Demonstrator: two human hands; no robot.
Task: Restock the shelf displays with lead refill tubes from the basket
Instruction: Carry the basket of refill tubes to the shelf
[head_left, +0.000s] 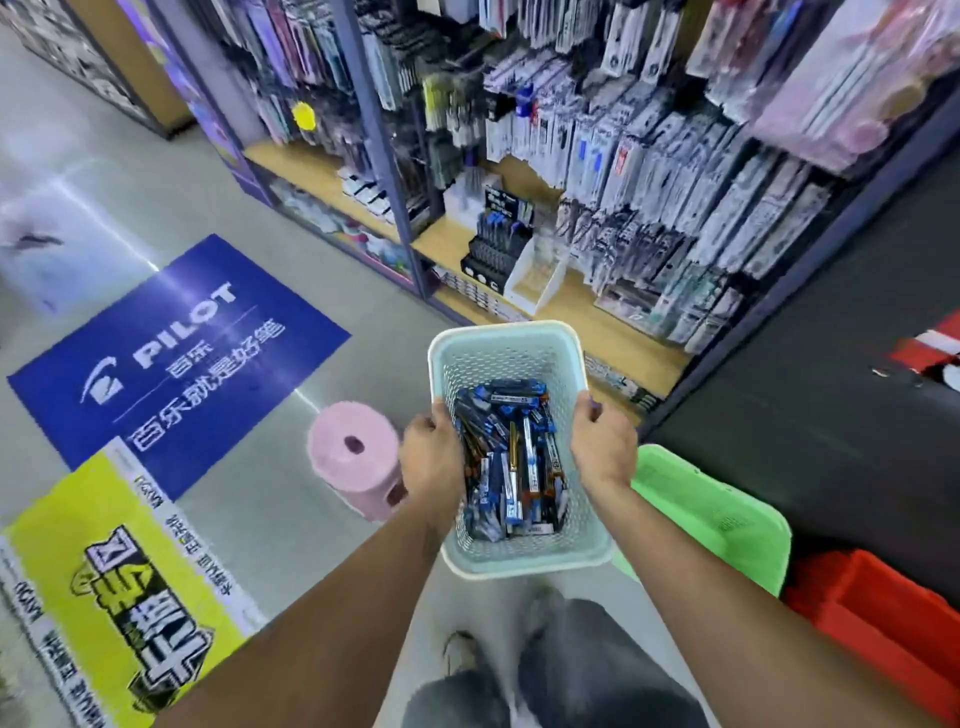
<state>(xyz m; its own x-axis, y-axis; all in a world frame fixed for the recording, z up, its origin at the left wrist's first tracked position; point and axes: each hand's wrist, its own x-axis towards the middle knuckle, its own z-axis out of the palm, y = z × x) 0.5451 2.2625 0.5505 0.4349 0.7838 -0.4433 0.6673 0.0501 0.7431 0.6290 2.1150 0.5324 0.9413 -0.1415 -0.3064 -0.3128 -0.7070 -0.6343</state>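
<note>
I carry a pale mint perforated basket (506, 343) in front of me, above the floor. My left hand (434, 460) grips its left rim and my right hand (602, 444) grips its right rim. Inside lie several lead refill tubes (511, 457), mostly blue, some black and orange, heaped together. Ahead on the lowest wooden shelf (613, 332) stand a black tiered display (496, 254) with blue-topped tubes and a clear display box (540, 278) that looks nearly bare.
A pink round stool (356, 454) stands on the floor left of the basket. A green basket (717, 512) and a red crate (878, 618) sit at the right. Hanging pen packs (649, 140) fill the shelving above. Blue (176, 358) and yellow floor stickers (119, 582) lie at left.
</note>
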